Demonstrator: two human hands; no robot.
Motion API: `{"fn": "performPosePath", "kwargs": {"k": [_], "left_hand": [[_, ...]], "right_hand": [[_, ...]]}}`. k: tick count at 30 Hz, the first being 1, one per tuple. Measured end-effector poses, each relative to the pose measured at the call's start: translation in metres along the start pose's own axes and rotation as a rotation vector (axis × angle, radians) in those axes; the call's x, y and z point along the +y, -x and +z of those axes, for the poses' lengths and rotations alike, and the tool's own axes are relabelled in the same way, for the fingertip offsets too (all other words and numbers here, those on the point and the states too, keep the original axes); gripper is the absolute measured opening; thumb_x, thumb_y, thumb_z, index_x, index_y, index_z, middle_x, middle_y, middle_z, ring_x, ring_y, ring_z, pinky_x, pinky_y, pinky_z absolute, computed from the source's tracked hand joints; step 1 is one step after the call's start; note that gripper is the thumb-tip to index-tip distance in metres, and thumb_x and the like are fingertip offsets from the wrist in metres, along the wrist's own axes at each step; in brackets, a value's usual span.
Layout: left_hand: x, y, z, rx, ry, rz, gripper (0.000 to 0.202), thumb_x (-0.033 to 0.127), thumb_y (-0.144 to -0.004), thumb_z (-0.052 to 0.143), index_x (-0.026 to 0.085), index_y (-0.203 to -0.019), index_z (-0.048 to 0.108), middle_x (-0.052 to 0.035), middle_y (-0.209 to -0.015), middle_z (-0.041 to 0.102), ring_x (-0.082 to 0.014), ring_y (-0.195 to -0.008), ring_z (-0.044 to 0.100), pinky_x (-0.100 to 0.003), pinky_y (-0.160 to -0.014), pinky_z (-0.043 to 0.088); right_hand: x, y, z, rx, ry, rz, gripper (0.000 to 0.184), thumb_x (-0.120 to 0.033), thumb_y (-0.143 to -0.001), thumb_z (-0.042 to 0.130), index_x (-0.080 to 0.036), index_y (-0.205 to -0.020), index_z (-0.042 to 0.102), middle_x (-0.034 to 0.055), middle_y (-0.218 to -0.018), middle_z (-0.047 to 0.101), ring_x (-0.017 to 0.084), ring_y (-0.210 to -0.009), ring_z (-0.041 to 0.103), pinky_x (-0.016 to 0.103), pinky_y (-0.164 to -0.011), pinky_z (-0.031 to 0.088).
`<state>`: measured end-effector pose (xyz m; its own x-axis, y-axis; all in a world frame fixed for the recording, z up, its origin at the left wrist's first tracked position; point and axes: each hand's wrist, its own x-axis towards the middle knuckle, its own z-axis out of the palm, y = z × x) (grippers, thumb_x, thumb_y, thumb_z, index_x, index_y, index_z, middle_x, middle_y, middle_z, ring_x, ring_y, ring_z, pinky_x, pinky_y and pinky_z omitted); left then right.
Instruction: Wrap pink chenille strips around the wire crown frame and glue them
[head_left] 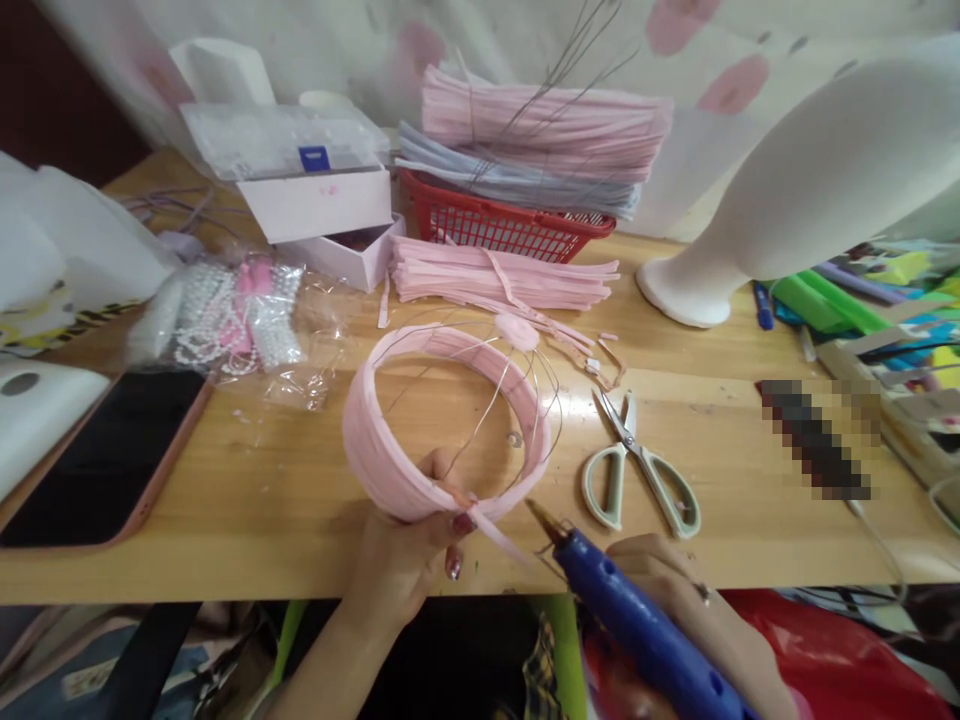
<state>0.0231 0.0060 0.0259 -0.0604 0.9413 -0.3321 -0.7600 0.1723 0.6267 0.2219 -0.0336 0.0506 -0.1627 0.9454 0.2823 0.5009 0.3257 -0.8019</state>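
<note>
My left hand [409, 560] pinches the near edge of a pink ribbon-wrapped ring [390, 450] with thin wires arching across it, holding it just above the wooden table [262, 490]. A loose ribbon tail trails from the ring toward the right. My right hand [675, 590] grips a blue hot glue gun [637, 630]; its brass nozzle points up-left, close to that ribbon tail at the table's front edge. A small pink disc sits on the ring's far rim.
Scissors [637, 470] lie open right of the ring. Pink strips [502, 275] are stacked before a red basket [495, 225]. A phone [112, 460] lies at left, bagged pearls [225, 315] behind it, a white mannequin head [787, 190] at right.
</note>
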Motion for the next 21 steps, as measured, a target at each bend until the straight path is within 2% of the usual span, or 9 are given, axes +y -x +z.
{"fn": "performPosePath", "kwargs": {"k": [3,6,8,10,12,17,21], "left_hand": [[0.002,0.002,0.005,0.016,-0.014,-0.015,0.031,0.028,-0.049,0.101,0.016,-0.055,0.072,0.0057,-0.062,0.049,-0.0009,-0.042,0.039,-0.011,-0.033,0.037],[0.002,0.002,0.006,0.009,-0.022,-0.012,0.034,0.031,-0.049,0.101,0.015,-0.055,0.072,0.0051,-0.062,0.05,-0.0017,-0.043,0.043,-0.011,-0.032,0.036],[0.002,0.002,0.006,0.008,-0.022,-0.014,0.035,0.033,-0.049,0.101,0.016,-0.055,0.071,0.005,-0.062,0.05,-0.0015,-0.043,0.043,-0.01,-0.032,0.035],[0.002,0.001,0.005,0.001,-0.025,-0.022,0.037,0.035,-0.05,0.101,0.015,-0.055,0.07,0.0055,-0.063,0.049,-0.0004,-0.042,0.042,-0.011,-0.033,0.034],[0.001,0.001,0.005,-0.009,-0.032,-0.023,0.038,0.036,-0.05,0.101,0.015,-0.056,0.07,0.0058,-0.063,0.047,0.0004,-0.041,0.04,-0.011,-0.033,0.033],[-0.001,0.001,0.003,-0.015,-0.017,-0.026,0.037,0.036,-0.052,0.1,0.015,-0.056,0.07,0.0058,-0.065,0.044,-0.0003,-0.042,0.039,-0.012,-0.033,0.031],[0.0,0.001,0.003,-0.023,-0.018,-0.025,0.034,0.034,-0.052,0.1,0.016,-0.054,0.071,0.0055,-0.064,0.045,-0.0012,-0.044,0.041,-0.012,-0.033,0.032]], "right_hand": [[-0.007,-0.009,0.012,0.056,0.044,-0.066,0.022,-0.034,-0.102,0.051,-0.028,-0.081,0.059,0.0013,-0.063,0.057,0.022,-0.058,0.056,0.034,-0.057,0.043],[-0.003,-0.01,0.01,0.05,0.07,-0.084,0.025,-0.037,-0.101,0.054,-0.027,-0.078,0.056,-0.0007,-0.058,0.051,0.021,-0.057,0.054,0.034,-0.055,0.041],[0.002,-0.009,0.006,0.003,0.08,-0.107,0.026,-0.046,-0.1,0.054,-0.028,-0.082,0.06,-0.0004,-0.058,0.051,0.022,-0.059,0.055,0.034,-0.054,0.039],[0.007,-0.007,0.002,-0.07,0.088,-0.13,0.037,-0.059,-0.098,0.05,-0.026,-0.087,0.063,0.001,-0.061,0.053,0.022,-0.06,0.056,0.035,-0.053,0.038],[0.013,-0.006,-0.001,-0.106,0.101,-0.138,0.044,-0.065,-0.097,0.047,-0.025,-0.085,0.064,0.0019,-0.064,0.054,0.022,-0.06,0.055,0.035,-0.054,0.039],[0.021,-0.005,-0.002,-0.136,0.109,-0.154,0.037,-0.056,-0.098,0.049,-0.025,-0.085,0.063,0.0027,-0.068,0.057,0.022,-0.065,0.057,0.035,-0.055,0.041],[0.02,-0.007,-0.002,-0.117,0.08,-0.168,0.038,-0.057,-0.1,0.046,-0.025,-0.083,0.059,0.0013,-0.065,0.051,0.022,-0.064,0.054,0.036,-0.057,0.04]]}}
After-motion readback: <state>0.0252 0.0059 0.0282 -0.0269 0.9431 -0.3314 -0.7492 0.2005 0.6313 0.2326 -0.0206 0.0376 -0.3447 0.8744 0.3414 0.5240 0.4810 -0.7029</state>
